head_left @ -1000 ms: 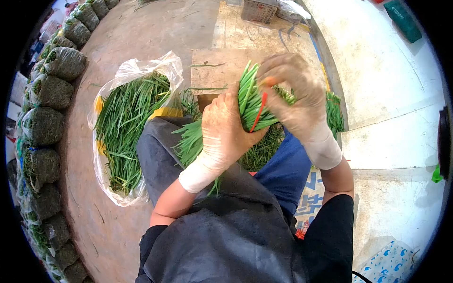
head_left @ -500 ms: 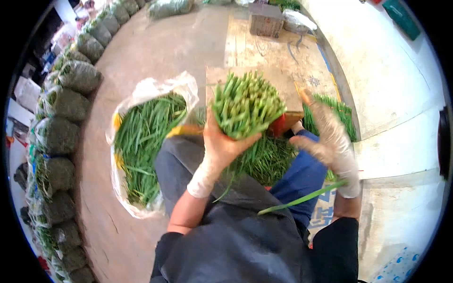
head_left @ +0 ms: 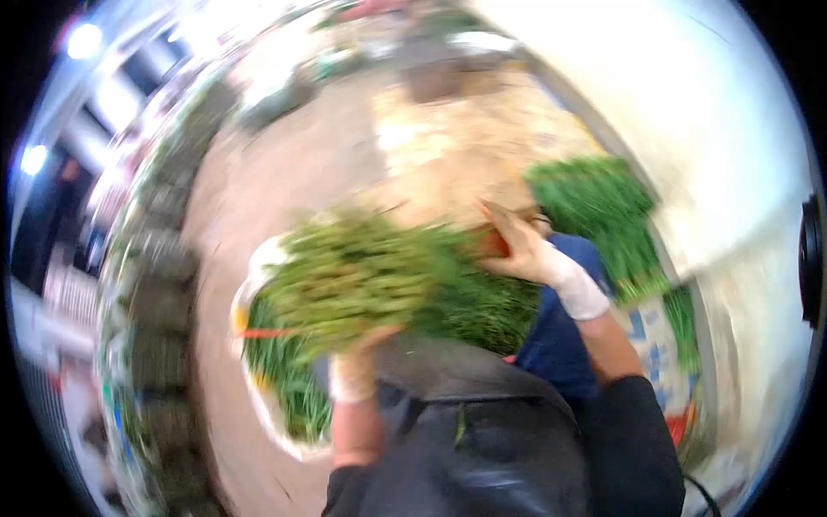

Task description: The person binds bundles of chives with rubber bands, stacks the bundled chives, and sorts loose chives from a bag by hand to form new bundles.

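Note:
A thick bunch of green chives point(head_left: 353, 280), blurred by motion, lies with its cut stem ends toward me. My left hand point(head_left: 366, 353), in a pale glove, grips it from below; most of its fingers are hidden under the stalks. To the right, my gloved right hand point(head_left: 525, 254) holds nothing, its thumb and fingers spread apart. It is nearest to a red object point(head_left: 493, 243), too blurred to name. A thin orange-red strip point(head_left: 265, 333) sticks out at the bunch's left side. Loose green leaves point(head_left: 487, 306) hang between my knees.
Under the bunch, at left, stands an open white bag point(head_left: 258, 396) of long green leaves. More bundled greens point(head_left: 594, 215) lie by the right wall. Packed bags point(head_left: 164, 345) line the far left. A dark box point(head_left: 431, 77) sits on the boards ahead.
The bunch has moved left and down with my left hand, and turned. My right hand has moved inward to the red object; the leaf blade at its wrist is gone. The view has shifted.

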`<action>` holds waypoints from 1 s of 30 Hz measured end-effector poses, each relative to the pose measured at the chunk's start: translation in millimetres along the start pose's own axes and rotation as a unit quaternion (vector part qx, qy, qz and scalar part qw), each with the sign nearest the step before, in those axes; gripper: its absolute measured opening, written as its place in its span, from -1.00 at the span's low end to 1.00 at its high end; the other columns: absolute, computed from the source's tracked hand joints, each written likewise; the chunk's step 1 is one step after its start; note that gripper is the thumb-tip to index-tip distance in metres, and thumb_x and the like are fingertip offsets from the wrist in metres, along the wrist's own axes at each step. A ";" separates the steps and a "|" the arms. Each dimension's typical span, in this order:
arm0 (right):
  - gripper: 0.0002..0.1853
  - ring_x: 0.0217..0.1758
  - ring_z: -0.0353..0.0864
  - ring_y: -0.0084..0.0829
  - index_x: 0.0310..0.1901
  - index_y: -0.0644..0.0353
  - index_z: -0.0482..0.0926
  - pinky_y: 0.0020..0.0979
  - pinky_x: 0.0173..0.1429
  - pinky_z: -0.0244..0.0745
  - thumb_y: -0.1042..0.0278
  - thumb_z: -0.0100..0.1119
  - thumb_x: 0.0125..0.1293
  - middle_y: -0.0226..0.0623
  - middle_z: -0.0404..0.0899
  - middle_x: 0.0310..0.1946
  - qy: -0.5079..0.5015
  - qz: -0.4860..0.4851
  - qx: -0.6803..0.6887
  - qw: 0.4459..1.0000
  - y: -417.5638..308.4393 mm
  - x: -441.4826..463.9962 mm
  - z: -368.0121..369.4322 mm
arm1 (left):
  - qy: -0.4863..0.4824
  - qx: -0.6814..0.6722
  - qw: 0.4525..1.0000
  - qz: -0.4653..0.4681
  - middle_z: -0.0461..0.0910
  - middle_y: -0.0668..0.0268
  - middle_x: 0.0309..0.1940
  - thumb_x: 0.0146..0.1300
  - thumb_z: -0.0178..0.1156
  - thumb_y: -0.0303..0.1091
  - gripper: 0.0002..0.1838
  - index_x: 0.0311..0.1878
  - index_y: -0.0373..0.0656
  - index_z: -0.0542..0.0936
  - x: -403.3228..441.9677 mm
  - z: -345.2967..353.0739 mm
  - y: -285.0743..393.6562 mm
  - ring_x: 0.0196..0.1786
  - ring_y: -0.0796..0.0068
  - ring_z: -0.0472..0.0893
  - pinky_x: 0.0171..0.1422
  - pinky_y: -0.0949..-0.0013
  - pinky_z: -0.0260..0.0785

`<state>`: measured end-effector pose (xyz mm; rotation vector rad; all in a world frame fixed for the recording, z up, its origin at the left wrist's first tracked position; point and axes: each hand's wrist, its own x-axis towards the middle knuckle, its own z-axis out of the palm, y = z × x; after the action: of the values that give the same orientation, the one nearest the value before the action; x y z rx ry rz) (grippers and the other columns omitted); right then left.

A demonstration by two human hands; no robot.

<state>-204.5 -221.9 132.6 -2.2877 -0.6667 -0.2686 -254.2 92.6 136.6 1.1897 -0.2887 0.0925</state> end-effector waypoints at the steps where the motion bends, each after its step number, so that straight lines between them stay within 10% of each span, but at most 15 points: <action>1: 0.12 0.44 0.14 -0.19 0.43 0.26 -0.03 -0.27 0.50 0.03 0.06 0.50 -0.05 0.08 0.16 0.35 0.044 0.031 0.160 0.986 -14.3 -7.9 -15.2 | -0.013 0.033 0.999 0.011 0.38 0.12 0.20 0.10 0.23 -0.04 -0.21 0.33 -0.25 0.23 11.1 6.3 1.9 0.20 0.21 0.44 0.26 0.13 0.36; 8: 0.31 0.40 0.18 -0.26 0.42 0.24 -0.03 -0.28 0.46 0.09 -0.02 0.65 -0.31 -0.10 0.23 0.32 0.177 -0.068 0.544 0.817 -75.9 9.0 -2.2 | -0.186 0.110 0.976 0.016 0.44 0.07 0.11 0.01 0.30 -0.02 -0.17 0.29 -0.29 0.28 106.4 78.2 16.7 0.11 0.16 0.51 0.17 0.16 0.45; 16: -0.32 0.13 0.49 -0.34 0.16 0.13 0.41 -0.30 0.26 0.39 0.28 0.50 -0.04 -0.32 0.55 0.04 0.540 -0.026 0.589 0.601 27.5 -90.0 -139.8 | -0.276 0.367 0.884 -0.086 0.58 0.30 -0.19 0.10 0.33 -0.49 -0.35 0.29 -0.23 0.35 69.9 178.3 -107.9 -0.22 0.52 0.56 -0.04 0.45 0.41; 17: -0.32 0.15 0.47 -0.31 0.16 0.13 0.40 -0.27 0.28 0.38 0.22 0.48 -0.02 -0.31 0.53 0.04 0.541 -0.024 0.593 0.596 52.4 -109.8 -151.2 | -0.258 0.320 0.881 -0.236 0.59 0.30 -0.22 0.16 0.28 -0.46 -0.40 0.30 -0.21 0.37 76.9 158.6 -113.2 -0.24 0.53 0.57 -0.06 0.46 0.42; 21: -0.46 0.28 0.36 -0.32 0.21 0.30 0.35 -0.28 0.35 0.33 0.23 0.21 0.26 -0.17 0.35 0.23 0.689 0.129 0.466 0.540 141.6 -224.3 -144.1 | -0.155 0.359 0.882 -0.264 0.61 0.27 -0.22 0.29 0.12 -0.30 -0.54 0.24 -0.19 0.43 89.6 92.5 -129.3 -0.14 0.46 0.60 0.00 0.38 0.43; 30: -0.54 0.11 0.50 -0.26 0.11 0.13 0.45 -0.19 0.21 0.45 0.22 0.30 0.20 -0.30 0.51 0.07 0.832 0.213 0.475 0.192 285.0 -442.1 34.9 | -0.063 0.301 0.822 -0.479 0.60 0.21 -0.15 0.29 0.16 -0.08 -0.51 0.21 -0.13 0.48 112.4 -49.9 -182.8 -0.10 0.26 0.59 0.08 0.23 0.40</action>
<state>-424.9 -539.1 -226.3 0.0726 0.8644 -1.2307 -97.1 61.6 -14.8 1.8550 0.2823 -0.8401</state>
